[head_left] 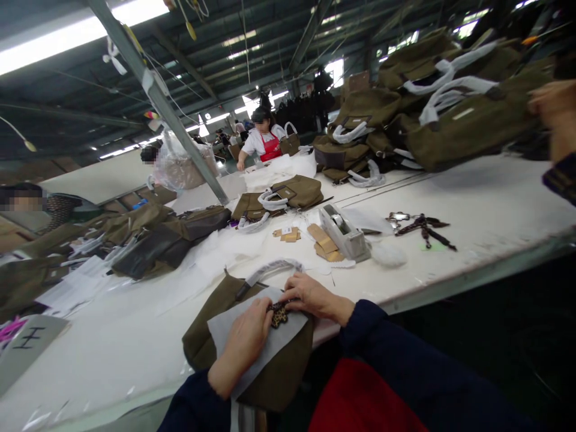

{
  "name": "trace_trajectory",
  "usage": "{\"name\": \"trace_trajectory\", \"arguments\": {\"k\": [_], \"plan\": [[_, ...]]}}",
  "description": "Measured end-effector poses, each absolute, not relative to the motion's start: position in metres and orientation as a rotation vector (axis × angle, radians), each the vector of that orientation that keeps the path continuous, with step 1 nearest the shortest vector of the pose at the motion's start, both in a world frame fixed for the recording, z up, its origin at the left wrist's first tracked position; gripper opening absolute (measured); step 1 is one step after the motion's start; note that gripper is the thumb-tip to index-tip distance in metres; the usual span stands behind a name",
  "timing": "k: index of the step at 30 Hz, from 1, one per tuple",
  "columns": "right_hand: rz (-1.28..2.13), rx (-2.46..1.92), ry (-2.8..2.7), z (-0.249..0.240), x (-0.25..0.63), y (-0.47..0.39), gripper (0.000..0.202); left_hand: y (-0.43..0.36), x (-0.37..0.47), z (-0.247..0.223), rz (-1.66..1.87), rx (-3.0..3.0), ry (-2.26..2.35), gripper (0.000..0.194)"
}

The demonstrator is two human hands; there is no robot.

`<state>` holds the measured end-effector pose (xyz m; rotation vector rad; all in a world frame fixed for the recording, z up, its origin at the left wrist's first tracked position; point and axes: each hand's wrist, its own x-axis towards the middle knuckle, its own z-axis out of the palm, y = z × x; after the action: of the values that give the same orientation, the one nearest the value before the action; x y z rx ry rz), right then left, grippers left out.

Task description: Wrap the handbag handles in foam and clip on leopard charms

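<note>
An olive-green handbag (202,327) lies in front of me at the table's near edge, its handle (276,268) wrapped in white film. A sheet of white tissue paper (225,327) covers part of its front. On the paper rests a small leopard-print charm (279,315). My left hand (246,336) presses on the paper at the charm's left side, its fingers bent around the charm's edge. From the right, my right hand (312,295) pinches the top of the same charm. The fingertips partly hide how the charm is attached.
A grey tape dispenser (344,234) and brown tags (326,243) stand beyond the bag. Dark straps with metal clips (423,228) lie to the right. Bags are piled at left (171,240) and back right (472,126). Another person's hand (555,102) is at far right.
</note>
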<state>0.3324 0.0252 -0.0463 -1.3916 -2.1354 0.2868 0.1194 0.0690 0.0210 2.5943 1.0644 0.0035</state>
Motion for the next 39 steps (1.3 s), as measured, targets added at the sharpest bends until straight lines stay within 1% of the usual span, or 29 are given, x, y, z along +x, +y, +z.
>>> {"name": "trace_trajectory", "arguments": {"k": [4,7,12,15,17,20,21,22,26,28,31,33,34,37,38,39], "plan": [[0.243,-1.444,-2.129,-0.047,0.328,0.027,0.02,0.062,0.12,0.02,0.124,2.652,0.982,0.027],[0.238,-1.44,-2.16,-0.043,0.329,0.025,0.022,0.062,0.12,0.018,0.125,2.703,0.918,0.035],[0.283,-1.386,-2.253,-0.032,0.332,0.022,0.029,0.066,0.115,0.013,0.093,2.784,0.905,0.028],[0.251,-1.402,-2.28,-0.031,0.331,0.023,0.028,0.066,0.111,0.011,0.104,2.825,0.908,0.027],[0.218,-1.419,-2.293,-0.033,0.33,0.024,0.027,0.067,0.109,0.008,0.163,2.822,0.895,0.034],[0.172,-1.448,-2.312,-0.037,0.328,0.025,0.027,0.07,0.107,0.003,0.316,2.764,0.816,0.051],[0.158,-1.461,-2.317,-0.037,0.327,0.026,0.027,0.072,0.107,0.002,0.358,2.745,0.776,0.053],[0.147,-1.473,-2.322,-0.037,0.326,0.026,0.026,0.073,0.108,0.001,0.38,2.735,0.735,0.053],[0.134,-1.514,-2.334,-0.034,0.323,0.026,0.025,0.077,0.111,0.003,0.262,2.735,0.598,0.033],[0.144,-1.534,-2.33,-0.031,0.322,0.025,0.025,0.078,0.112,0.005,0.22,2.717,0.561,0.029],[0.18,-1.54,-2.323,-0.025,0.321,0.021,0.026,0.079,0.111,0.005,0.21,2.689,0.569,0.026],[0.213,-1.518,-2.291,-0.021,0.323,0.014,0.031,0.081,0.11,0.003,0.211,2.678,0.581,0.027],[0.225,-1.492,-2.273,-0.019,0.323,0.008,0.036,0.082,0.109,0.002,0.219,2.675,0.585,0.028],[0.207,-1.383,-2.293,-0.016,0.324,-0.012,0.06,0.083,0.106,-0.002,0.256,2.658,0.578,0.028],[0.183,-1.36,-2.328,-0.017,0.323,-0.018,0.061,0.084,0.106,-0.003,0.268,2.646,0.576,0.028],[0.148,-1.352,-2.364,-0.018,0.322,-0.022,0.053,0.084,0.105,-0.004,0.279,2.63,0.575,0.029]]}}
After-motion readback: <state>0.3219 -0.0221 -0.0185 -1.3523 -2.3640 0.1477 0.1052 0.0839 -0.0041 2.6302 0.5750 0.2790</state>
